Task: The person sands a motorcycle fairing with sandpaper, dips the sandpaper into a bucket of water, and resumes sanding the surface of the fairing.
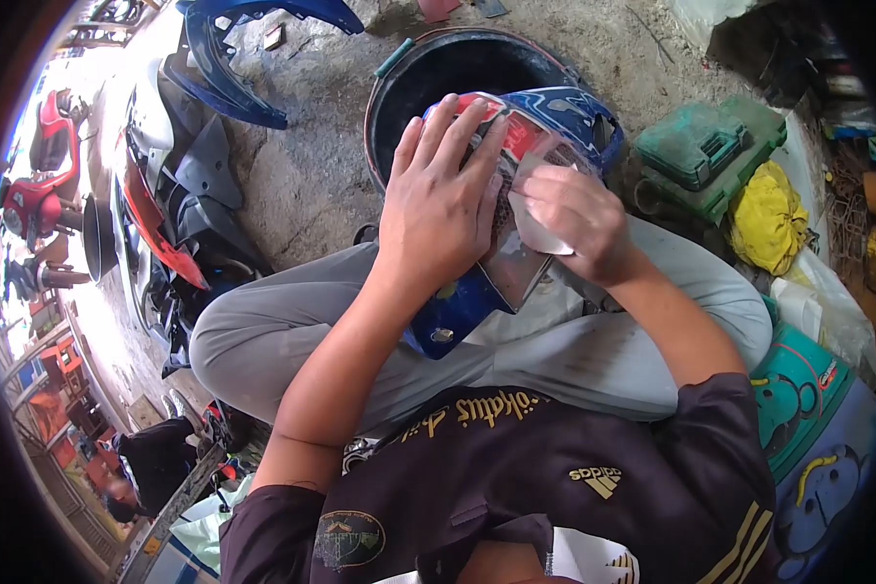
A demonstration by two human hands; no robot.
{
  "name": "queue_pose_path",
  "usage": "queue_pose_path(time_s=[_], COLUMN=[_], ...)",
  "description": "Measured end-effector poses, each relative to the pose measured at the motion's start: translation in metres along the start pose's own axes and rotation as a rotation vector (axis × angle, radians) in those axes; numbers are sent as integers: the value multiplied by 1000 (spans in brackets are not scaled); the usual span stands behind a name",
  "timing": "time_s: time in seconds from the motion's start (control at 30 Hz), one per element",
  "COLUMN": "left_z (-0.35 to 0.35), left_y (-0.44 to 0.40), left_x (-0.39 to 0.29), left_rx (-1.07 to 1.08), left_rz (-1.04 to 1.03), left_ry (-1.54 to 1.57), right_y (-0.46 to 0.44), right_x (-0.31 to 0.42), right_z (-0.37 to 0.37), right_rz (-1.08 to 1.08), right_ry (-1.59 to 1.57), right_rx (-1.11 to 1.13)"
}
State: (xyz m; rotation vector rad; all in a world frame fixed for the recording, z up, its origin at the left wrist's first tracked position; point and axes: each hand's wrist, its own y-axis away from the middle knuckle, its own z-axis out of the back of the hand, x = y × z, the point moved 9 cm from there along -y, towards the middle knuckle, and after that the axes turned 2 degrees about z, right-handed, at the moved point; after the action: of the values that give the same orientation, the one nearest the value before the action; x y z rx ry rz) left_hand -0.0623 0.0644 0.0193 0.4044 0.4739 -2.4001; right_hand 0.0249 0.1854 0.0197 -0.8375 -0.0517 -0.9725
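A blue motorcycle body panel with red and white graphics lies tilted across my lap, its far end over a black bucket. Its middle looks dull and greyish. My left hand rests flat on the panel's left side, fingers stretched out. In my right hand, closed in a pinch, is a folded pale piece of sandpaper, held against the panel's right part. The fingers hide some of the panel's surface beneath them.
More blue panels and dark and red fairings lie on the left. Beyond them stands a red motorcycle. At right are a green tool case and a yellow plastic bag. Another person is at lower left.
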Motion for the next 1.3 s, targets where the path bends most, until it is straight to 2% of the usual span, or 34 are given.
queue_pose_path(time_s=[0.07, 0.13, 0.27, 0.37, 0.47, 0.53, 0.6, 0.67, 0.73, 0.8, 0.83, 0.93, 1.0, 1.07, 1.1, 1.13, 1.2, 1.3], left_z=[0, -1, -1, -1, 1, 0, -1, 1, 1, 0, 0, 0, 0, 0, 0, 0, 0, 0], left_y=[-1, 2, 1, 4, 2, 2, 2, 2, 3, 0, 2, 2, -1, 2, 1, 0, 1, 1], left_x=[0, 0, 1, -4, -4, -4, -6, -4, -3, -2, -2, 1, 1, 0, -1, 0, 3, -2], left_rx=[-1, 7, -3, -5, -7, -12, -18, -16, -10, -7, -4, -8, -13, -3, -3, -8, -14, -7], left_rz=[-10, -5, -3, -14, -18, -26, -32, -30, -24, -34, -31, -22, -33, -28, -27, -28, -30, -37], left_ry=[-1, 2, -3, -13, -7, -5, -10, -1, 4, 4, 6, 12, 22, 4, -5, 3, 18, 2], right_y=[9, 7, 7, 6, 2, 6, 7, 11, 5, 6, 7, 0, 5, 17, 11, 11, 7, 15], right_x=[-30, -61, -16, -63, -17, -37, -65, -37, -32, -66, -63, -21, -45, -73, -55, -41, -34, -74], right_z=[1, 11, -2, 9, 2, 7, 12, 5, 5, 11, 10, 3, 7, 6, 7, 3, 1, 8], right_rz=[-23, -178, -29, -211, -78, -70, -194, -90, -90, -219, -182, -97, -101, -244, -179, -153, -151, -257], right_ry=[-5, 36, -29, 8, -29, 15, 7, -24, -52, 4, 16, -71, -8, -27, 20, -73, -90, -17], right_rx=[-84, -106, -66, -128, -82, -108, -140, -130, -139, -150, -168, -118, -143, -165, -165, -128, -132, -169])
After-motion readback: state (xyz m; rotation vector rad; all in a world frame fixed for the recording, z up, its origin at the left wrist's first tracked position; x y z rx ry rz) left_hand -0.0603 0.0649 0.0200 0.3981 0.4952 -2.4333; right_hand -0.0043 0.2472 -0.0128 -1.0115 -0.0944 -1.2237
